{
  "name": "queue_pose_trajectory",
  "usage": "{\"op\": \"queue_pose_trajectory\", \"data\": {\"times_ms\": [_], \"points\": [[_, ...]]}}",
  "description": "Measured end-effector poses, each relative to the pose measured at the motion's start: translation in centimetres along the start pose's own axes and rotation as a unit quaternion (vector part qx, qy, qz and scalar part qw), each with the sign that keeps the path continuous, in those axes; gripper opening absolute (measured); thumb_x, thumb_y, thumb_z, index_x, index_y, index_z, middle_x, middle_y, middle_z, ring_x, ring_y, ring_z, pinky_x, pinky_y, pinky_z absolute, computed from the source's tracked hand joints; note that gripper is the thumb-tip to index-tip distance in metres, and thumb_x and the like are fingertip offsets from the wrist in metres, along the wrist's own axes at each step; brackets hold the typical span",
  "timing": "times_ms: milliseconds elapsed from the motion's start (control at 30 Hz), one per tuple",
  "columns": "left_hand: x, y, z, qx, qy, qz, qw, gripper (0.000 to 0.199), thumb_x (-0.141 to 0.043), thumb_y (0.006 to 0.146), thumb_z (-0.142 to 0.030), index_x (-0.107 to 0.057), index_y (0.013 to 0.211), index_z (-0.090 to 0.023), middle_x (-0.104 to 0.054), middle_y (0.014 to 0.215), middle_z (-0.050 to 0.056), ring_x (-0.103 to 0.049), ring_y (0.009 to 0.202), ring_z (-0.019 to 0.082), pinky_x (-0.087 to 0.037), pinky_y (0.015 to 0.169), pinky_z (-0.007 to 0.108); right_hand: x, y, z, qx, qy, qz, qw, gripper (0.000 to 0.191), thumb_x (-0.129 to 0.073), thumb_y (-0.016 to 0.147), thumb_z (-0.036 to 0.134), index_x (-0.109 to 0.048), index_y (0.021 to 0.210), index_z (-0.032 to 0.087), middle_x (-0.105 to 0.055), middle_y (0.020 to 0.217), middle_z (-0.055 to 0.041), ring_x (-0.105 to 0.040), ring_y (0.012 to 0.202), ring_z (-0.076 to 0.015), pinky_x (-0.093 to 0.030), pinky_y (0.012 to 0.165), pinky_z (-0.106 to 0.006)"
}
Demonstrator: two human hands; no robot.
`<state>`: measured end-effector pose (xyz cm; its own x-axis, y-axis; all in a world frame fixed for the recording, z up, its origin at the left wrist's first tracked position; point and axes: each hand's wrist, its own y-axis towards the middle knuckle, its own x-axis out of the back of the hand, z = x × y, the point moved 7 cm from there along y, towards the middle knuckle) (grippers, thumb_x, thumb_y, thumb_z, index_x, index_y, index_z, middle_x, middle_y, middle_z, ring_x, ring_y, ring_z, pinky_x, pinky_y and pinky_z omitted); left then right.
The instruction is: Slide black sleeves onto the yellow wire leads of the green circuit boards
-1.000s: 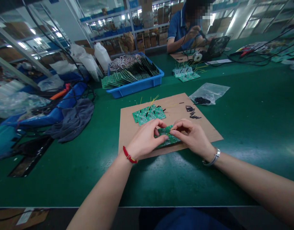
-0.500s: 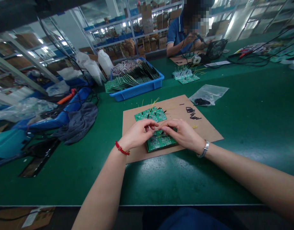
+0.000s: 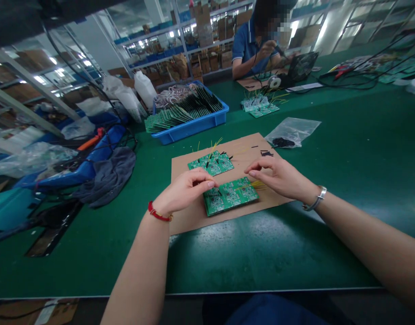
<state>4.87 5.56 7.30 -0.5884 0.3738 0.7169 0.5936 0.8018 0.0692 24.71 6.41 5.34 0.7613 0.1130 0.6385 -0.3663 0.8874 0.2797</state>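
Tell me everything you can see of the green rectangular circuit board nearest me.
The green rectangular circuit board lies flat, slightly angled, on the brown cardboard sheet, apparently atop another board. Small pale and dark components cover its face. Thin yellow wires cross its right end. The bare left hand is at its left end; contact is unclear.

over on the left, a crumpled dark cloth point(image 3: 107, 177) lay just beside a cluttered blue bin point(image 3: 70, 173) with an orange handle point(image 3: 88, 143) in it, a white bottle point(image 3: 145, 89) stood farther back, and beyond was a person point(image 3: 247, 48) in blue before shelves point(image 3: 180, 30) of cardboard boxes point(image 3: 203, 28)!
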Motion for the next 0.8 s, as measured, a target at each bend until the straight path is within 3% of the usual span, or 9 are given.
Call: {"op": "queue_pose_trajectory", "data": {"times_ms": [100,333,500,567,700,800], "points": [[-0.3,0.0,0.2,0.015,0.002,0.015,1.0,0.02,-0.053,0.088,-0.027,-0.071,0.095,-0.021,-0.065,0.087,0.004,-0.057,0.086,0.017,-0.046,0.077,0.032,-0.2,-0.3,-1.0,0.018,-0.073,0.055,0.996,0.015,-0.055,0.085,0.029,-0.068,0.085,0.022,-0.07,0.086,-0.0041,-0.062,0.085,-0.0216,-0.046,0.078,-0.038],[-1.6,0.6,0.0,0.011,-0.003,0.001,1.0,0.024,-0.049,0.091,-0.028,-0.071,0.092,-0.021,-0.065,0.085,0.004,-0.056,0.085,0.017,-0.045,0.079,0.033,-0.2,-0.7,-0.7,0.071,-0.129,0.077,0.986,0.012,-0.056,0.082,0.022,-0.067,0.087,0.022,-0.069,0.092,-0.0041,-0.061,0.089,-0.0218,-0.044,0.085,-0.039],[-2.2,0.5,0.5,0.036,0.027,0.029,0.999,0.018,-0.06,0.082,-0.023,-0.069,0.098,-0.022,-0.062,0.087,0.003,-0.055,0.078,0.015,-0.045,0.068,0.029,-0.7,-0.9,-1.4,0.064,-0.153,0.098,0.981,0.01,-0.061,0.079,0.023,-0.066,0.087,0.021,-0.068,0.093,-0.0049,-0.059,0.092,-0.0234,-0.043,0.084,-0.038],[-2.0,0.5,0.5,0.039,0.021,0.015,0.999,0.019,-0.062,0.082,-0.025,-0.068,0.099,-0.021,-0.061,0.087,0.003,-0.054,0.074,0.014,-0.045,0.066,0.028,-0.8,-0.9,-1.5,0.061,-0.158,0.101,0.98,0.01,-0.061,0.079,0.024,-0.066,0.088,0.021,-0.067,0.093,-0.0051,-0.059,0.092,-0.0238,-0.043,0.085,-0.038],[-1.2,0.6,0.5,0.033,0.002,-0.037,0.999,0.016,-0.056,0.087,-0.027,-0.068,0.084,-0.018,-0.062,0.08,0.002,-0.054,0.072,0.013,-0.043,0.065,0.026,-0.9,-0.9,-1.6,0.057,-0.161,0.102,0.98,0.01,-0.063,0.078,0.025,-0.066,0.086,0.021,-0.067,0.092,-0.0054,-0.058,0.092,-0.0241,-0.043,0.084,-0.039],[-1.5,0.7,0.8,0.036,-0.012,-0.045,0.998,0.012,-0.058,0.084,-0.024,-0.068,0.084,-0.018,-0.062,0.076,0.001,-0.053,0.067,0.012,-0.042,0.061,0.025,-0.9,-0.9,-1.6,0.056,-0.161,0.104,0.98,0.009,-0.063,0.078,0.026,-0.066,0.086,0.021,-0.067,0.091,-0.0055,-0.059,0.092,-0.024,-0.043,0.084,-0.038]]}}
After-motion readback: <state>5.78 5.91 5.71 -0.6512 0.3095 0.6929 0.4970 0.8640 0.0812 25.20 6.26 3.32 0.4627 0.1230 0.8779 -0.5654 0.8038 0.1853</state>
